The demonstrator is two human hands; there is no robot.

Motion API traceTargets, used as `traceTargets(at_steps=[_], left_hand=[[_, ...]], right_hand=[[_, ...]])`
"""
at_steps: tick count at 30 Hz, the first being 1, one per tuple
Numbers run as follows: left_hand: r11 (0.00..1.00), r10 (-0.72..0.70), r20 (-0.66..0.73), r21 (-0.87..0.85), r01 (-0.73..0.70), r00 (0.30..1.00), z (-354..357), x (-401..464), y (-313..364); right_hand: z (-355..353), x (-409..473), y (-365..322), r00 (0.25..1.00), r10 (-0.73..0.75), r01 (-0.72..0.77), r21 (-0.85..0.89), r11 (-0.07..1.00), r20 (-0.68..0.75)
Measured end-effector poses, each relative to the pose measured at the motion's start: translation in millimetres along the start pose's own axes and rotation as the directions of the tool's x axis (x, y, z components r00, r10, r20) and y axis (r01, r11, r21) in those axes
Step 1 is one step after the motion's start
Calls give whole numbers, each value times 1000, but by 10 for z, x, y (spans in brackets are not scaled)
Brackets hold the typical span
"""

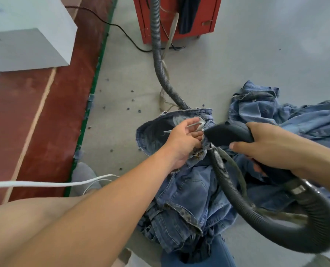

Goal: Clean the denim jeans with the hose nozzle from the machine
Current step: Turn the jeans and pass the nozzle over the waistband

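A grey concrete floor (256, 54) fills most of the view, scattered with small dark bits of lint (128, 108). To the left runs a red-brown painted strip (54, 112) edged by a green line (92, 89). A white block (29, 33) stands on that strip. A black cable (121, 30) snakes across the floor, and a white cord (45, 183) crosses the lower left.

Person seen from above: two bare arms, one leg, one shoe.

No sleeve is seen on either forearm; left hand (183, 141) and right hand (272, 145) are ungloved, with no ring, watch or band shown. A bare left thigh (25, 218) is seen at the lower left edge. A grey shoe (83, 175) with a rounded toe is seen beyond it. A blue denim-clad knee (218, 253) is seen at the bottom edge.
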State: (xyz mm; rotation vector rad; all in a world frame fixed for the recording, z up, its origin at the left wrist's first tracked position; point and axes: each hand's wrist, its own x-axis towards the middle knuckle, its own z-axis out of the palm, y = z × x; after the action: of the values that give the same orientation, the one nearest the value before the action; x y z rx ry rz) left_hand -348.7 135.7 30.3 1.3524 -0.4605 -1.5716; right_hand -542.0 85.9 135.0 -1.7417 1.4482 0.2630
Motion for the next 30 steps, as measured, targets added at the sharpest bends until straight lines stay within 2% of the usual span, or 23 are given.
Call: traceTargets(at_steps=[3, 5, 7, 8, 9, 10, 11, 13, 14, 15, 16, 17, 19, 20, 22, 24, 28, 30], left_hand=[[997, -39, 13, -61, 40, 999, -41, 22, -27], [999, -33, -56, 23, 34, 998, -73, 8, -70], [941, 8, -236, 332, 73, 972, -106, -24, -159], [832, 18, -337, 527, 173, 941, -108, -44, -245], [681, 31, -459, 660, 317, 888, -97, -73, -348], [551, 47, -585, 691, 467, 810, -82, -117, -439], [499, 24, -690, 635, 589, 724, -64, -159, -513], [555, -145, -802, 419, 718, 580, -42, -217, -611], [616, -287, -797, 272, 740, 532, -33, -217, -631], [688, -429, -737, 107, 717, 522, -25, -189, -631], [761, -548, -618, -89, 643, 563, -18, -156, -611], [791, -604, -495, -277, 546, 625, -23, -109, -582], [768, -593, -374, -529, 361, 714, -31, -79, -454], [751, -550, -357, -607, 260, 755, -45, -61, -408], [772, -426, -401, -628, 95, 811, -43, -47, -336], [803, -318, -469, -595, -28, 824, -7, -75, -272], [928, -25, -532, -328, -179, 846, -21, -134, -149], [928, 81, -496, -278, -247, 864, -83, -174, -15]], right_hand=[[29, 110, -3, 996, 49, -37, 151, 988, -81], [13, 179, 13, 983, 82, -38, 250, 968, -166], [-2, 199, 51, 971, 112, -34, 346, 938, -209], [-4, 200, 71, 970, 116, -32, 361, 932, -213], [1, 197, 83, 971, 111, -32, 345, 938, -212], [12, 197, 88, 973, 101, -33, 309, 951, -209], [26, 195, 79, 973, 91, -33, 267, 963, -211], [52, 197, 44, 973, 69, -22, 210, 978, -222], [65, 196, 28, 973, 60, -15, 197, 980, -225], [77, 189, 9, 974, 49, -8, 184, 983, -220], [88, 174, -14, 978, 34, 0, 163, 987, -203], [102, 151, -42, 984, 13, 10, 126, 992, -175], [121, 97, -89, 993, -45, 44, -13, 999, -113], [128, 65, -109, 994, -72, 64, -98, 993, -82], [135, -13, -148, 995, -97, 89, -202, 975, -27], [124, -106, -179, 994, -113, 111, -217, 970, 3], [55, -270, -264, 984, -176, 166, -171, 971, -43], [6, -342, -318, 973, -218, 202, -173, 964, -77]])
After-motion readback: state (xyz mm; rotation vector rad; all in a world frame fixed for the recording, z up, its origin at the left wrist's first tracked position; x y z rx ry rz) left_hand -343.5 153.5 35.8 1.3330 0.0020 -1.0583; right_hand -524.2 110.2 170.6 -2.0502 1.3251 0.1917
